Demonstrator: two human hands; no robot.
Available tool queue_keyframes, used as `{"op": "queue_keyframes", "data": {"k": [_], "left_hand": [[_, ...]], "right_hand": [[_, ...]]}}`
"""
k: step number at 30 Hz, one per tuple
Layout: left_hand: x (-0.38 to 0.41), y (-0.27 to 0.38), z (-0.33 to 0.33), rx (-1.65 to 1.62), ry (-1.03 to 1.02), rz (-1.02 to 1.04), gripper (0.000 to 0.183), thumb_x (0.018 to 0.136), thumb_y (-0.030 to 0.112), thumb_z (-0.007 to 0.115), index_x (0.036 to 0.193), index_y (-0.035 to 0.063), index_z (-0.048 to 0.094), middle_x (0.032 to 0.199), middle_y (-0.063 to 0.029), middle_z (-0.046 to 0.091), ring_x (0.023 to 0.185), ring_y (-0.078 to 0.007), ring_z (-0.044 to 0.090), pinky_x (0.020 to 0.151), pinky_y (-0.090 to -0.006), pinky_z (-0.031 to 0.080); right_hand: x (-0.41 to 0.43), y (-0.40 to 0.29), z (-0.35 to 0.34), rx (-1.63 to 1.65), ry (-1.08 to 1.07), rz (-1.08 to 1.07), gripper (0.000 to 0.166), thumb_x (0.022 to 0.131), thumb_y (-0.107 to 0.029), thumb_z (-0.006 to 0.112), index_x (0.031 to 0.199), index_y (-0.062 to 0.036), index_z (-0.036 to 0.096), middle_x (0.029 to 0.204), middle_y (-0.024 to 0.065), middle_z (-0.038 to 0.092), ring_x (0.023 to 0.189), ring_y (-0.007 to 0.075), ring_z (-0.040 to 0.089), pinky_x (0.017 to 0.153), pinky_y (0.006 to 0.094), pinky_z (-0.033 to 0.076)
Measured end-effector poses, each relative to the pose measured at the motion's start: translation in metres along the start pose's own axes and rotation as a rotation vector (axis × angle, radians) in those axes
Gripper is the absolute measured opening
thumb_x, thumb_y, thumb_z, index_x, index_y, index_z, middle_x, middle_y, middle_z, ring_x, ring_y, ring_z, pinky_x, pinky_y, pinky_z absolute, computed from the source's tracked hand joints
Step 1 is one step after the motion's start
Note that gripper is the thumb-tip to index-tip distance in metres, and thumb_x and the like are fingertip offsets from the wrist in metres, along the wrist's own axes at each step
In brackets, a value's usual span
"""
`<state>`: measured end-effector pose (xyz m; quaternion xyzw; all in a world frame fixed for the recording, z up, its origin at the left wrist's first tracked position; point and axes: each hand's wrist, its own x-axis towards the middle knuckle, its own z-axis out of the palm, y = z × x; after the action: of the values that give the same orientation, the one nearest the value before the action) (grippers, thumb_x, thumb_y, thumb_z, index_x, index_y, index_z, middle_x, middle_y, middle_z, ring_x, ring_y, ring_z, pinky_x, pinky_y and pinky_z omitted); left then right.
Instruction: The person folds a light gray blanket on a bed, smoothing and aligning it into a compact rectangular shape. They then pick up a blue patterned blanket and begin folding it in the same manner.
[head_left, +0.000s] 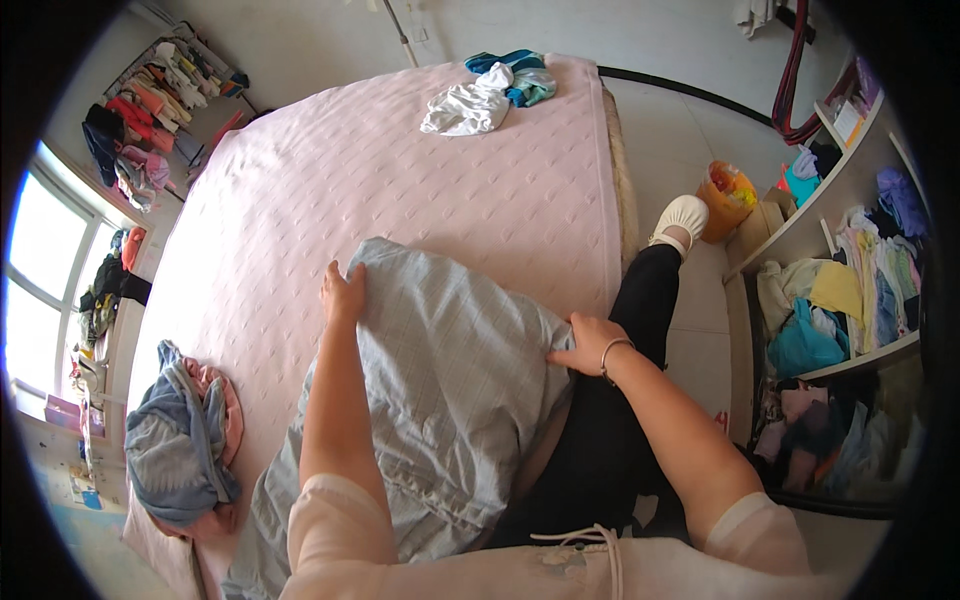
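A grey checked cloth garment or cover (442, 337) lies rumpled across the near part of a bed with a pink quilted cover (360, 172). My left hand (343, 294) is at its far left corner, thumb against the cloth edge and fingers partly hidden behind the wrist; whether it pinches the fabric is unclear. My right hand (589, 343) holds the right edge of the cloth between thumb and fingers, beside my leg in black trousers. The near end of the cloth runs down under my left forearm.
A blue and pink bundle of clothes (176, 442) lies at the bed's left side. White (469, 109) and teal (536, 79) clothes lie at the far edge. On the right stand an orange bin (726, 201) and shelves (870, 361) with clothes. A clothes rack is at the far left.
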<state>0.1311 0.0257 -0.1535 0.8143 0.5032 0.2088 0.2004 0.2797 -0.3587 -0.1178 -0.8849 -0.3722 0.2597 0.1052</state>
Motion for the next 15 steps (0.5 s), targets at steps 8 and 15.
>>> {"op": "queue_keyframes", "data": {"k": [8, 15], "left_hand": [[0.048, 0.012, 0.055, 0.361, -0.498, -0.070, 0.062, 0.075, 0.045, 0.065, 0.116, -0.0001, 0.057, 0.113, -0.0228, 0.060, 0.107, -0.0360, 0.056, 0.090, -0.0411, 0.045], [0.098, 0.071, 0.015, -0.395, 0.160, -0.145, 0.042, 0.077, 0.040, 0.065, 0.097, 0.0037, 0.063, 0.096, -0.0190, 0.065, 0.090, -0.0344, 0.061, 0.081, -0.0430, 0.045]], "right_hand": [[0.012, 0.010, -0.008, -0.043, -0.158, -0.107, 0.040, 0.075, -0.037, 0.062, 0.090, -0.0006, 0.065, 0.095, 0.0220, 0.064, 0.091, 0.0359, 0.061, 0.081, 0.0409, 0.048], [0.059, 0.069, -0.067, 0.308, 0.302, -0.238, 0.026, 0.082, -0.027, 0.060, 0.083, -0.0010, 0.059, 0.071, 0.0195, 0.059, 0.069, 0.0325, 0.060, 0.062, 0.0398, 0.045]]}}
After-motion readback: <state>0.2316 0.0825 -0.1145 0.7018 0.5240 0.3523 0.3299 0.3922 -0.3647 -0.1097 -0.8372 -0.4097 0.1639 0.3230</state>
